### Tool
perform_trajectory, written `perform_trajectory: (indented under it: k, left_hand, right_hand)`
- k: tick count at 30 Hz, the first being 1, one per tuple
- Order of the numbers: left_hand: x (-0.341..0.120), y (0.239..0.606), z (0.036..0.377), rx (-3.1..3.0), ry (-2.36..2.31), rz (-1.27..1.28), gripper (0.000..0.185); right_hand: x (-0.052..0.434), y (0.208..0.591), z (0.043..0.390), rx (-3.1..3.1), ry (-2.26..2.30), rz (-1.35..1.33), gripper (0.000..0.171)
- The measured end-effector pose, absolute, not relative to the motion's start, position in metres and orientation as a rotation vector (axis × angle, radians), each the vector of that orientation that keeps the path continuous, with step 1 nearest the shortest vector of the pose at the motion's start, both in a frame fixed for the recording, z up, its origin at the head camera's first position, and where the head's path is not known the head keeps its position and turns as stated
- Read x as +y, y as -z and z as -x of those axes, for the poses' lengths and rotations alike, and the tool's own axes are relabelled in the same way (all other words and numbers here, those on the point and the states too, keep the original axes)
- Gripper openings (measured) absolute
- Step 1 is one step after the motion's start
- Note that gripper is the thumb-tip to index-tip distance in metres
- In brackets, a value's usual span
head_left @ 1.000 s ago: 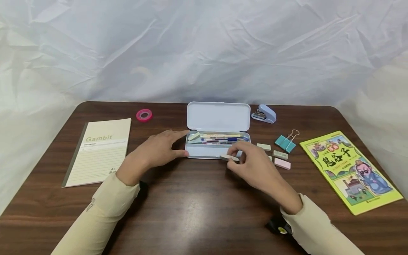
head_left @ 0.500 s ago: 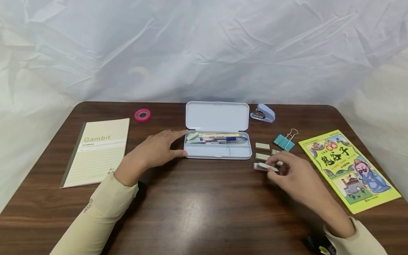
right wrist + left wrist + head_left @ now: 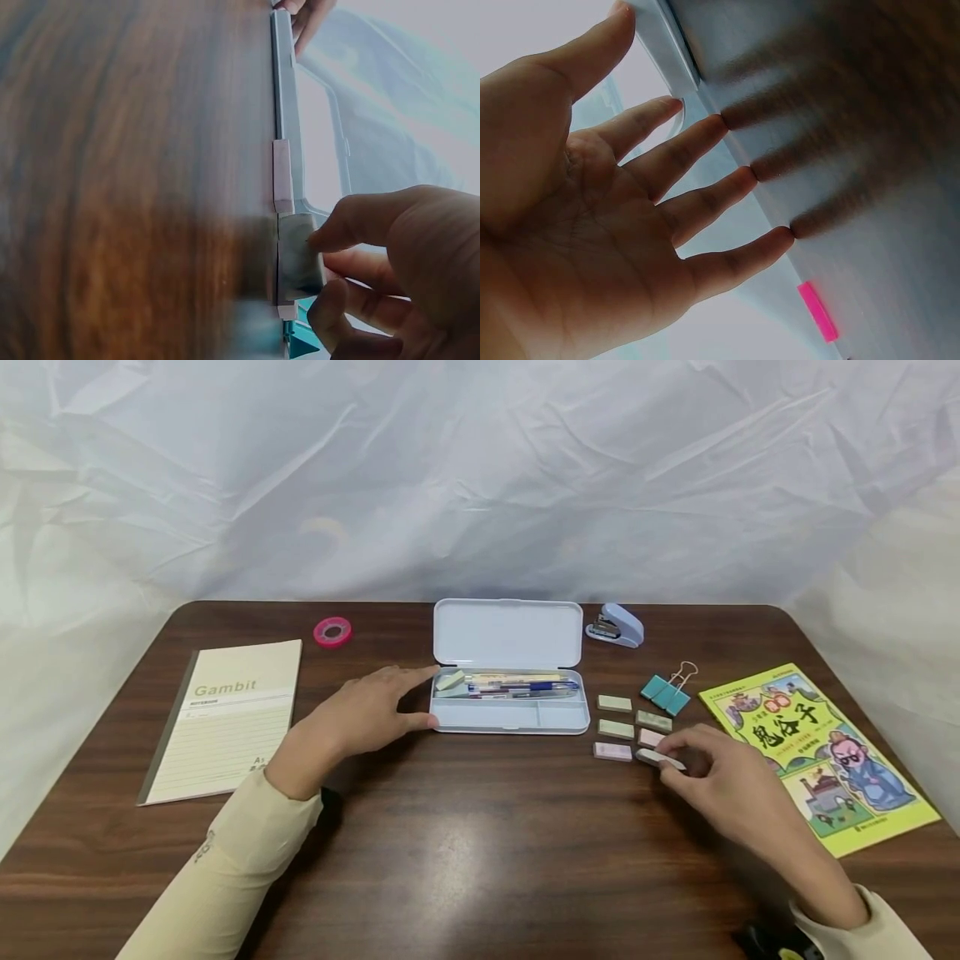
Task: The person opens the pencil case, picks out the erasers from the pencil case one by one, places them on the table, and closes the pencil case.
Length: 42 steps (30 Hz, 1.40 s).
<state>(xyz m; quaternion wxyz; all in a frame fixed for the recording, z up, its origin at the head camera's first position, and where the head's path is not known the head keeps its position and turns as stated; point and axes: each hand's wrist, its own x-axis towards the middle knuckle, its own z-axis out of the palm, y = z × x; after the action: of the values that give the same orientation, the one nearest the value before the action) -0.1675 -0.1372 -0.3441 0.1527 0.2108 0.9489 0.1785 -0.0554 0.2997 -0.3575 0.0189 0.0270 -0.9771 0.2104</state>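
On the dark wooden worktop (image 3: pixel 465 843), right of the open pencil case (image 3: pixel 510 717), we see our right hand (image 3: pixel 731 785) holding a small pale eraser (image 3: pixel 660 759) pinched between thumb and curled fingers (image 3: pixel 352 225); the eraser sits low over the wood, though we cannot tell whether it touches it. Just beside it lie more erasers in two short rows: a pink eraser (image 3: pixel 612 751) to its left, a green eraser (image 3: pixel 617 728) behind that one, a cream eraser (image 3: pixel 614 702) nearest the case's right end, and an olive eraser (image 3: pixel 654 720) close to our fingertips. In the right wrist view the held eraser appears grey and stands edge-on next to the pink one, with the case's long side running away behind them. Our left hand (image 3: pixel 360 720) rests flat at the left end of the case, fingers (image 3: pixel 705 142) straight and spread, holding nothing; the thumb touches the front corner and the index finger reaches toward the back corner. Inside the case, pens (image 3: pixel 525 687) fill the rear compartment with another pale eraser at their left end. Behind the case its lid (image 3: pixel 507 633) lies open. A blue stapler (image 3: pixel 617 626) sits right of the lid, teal binder clips (image 3: pixel 666 694) lie beyond the erasers, a yellow-green booklet (image 3: pixel 825 752) lies far right, and a notebook (image 3: pixel 225 727) with a pink tape roll (image 3: pixel 332 632) lies left.
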Motion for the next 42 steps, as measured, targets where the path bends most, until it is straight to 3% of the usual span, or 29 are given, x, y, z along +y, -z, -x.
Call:
perform_trajectory:
  k: [17, 42]
  left_hand:
    - [-0.1354, 0.3363, 0.1614, 2.722, -0.503, -0.591, 0.078]
    - [-0.1339, 0.336, 0.1621, 2.709, -0.504, -0.577, 0.079]
  right_hand:
    - [0.2976, 0.3526, 0.0576, -3.151, -0.635, 0.035, 0.015]
    - [0.2942, 0.3487, 0.0607, -3.147, -0.596, 0.009, 0.015]
